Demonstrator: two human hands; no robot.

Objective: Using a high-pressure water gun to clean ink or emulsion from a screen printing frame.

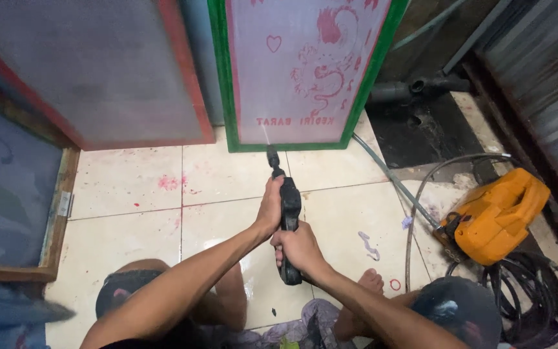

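Both my hands hold a black spray gun point(290, 210) over the tiled floor. My left hand point(270, 208) wraps the upper part of its body, near the nozzle. My right hand point(301, 247) grips the lower handle. The nozzle point(271, 157) points at a green-framed printing screen point(305, 71) that leans upright ahead, and a thin jet of water strikes the mesh near its lower edge. The mesh carries a faded red dragon design and a small heart. My knees and a bare foot point(371, 282) show at the bottom.
A red-framed screen point(98, 71) leans at the left, a wooden-framed one point(14, 194) at the far left. An orange pressure washer point(495, 216) with coiled black hose point(537, 291) sits at the right. Red ink stains spot the wet white tiles point(130, 213). A dark drain pit point(421, 129) lies behind.
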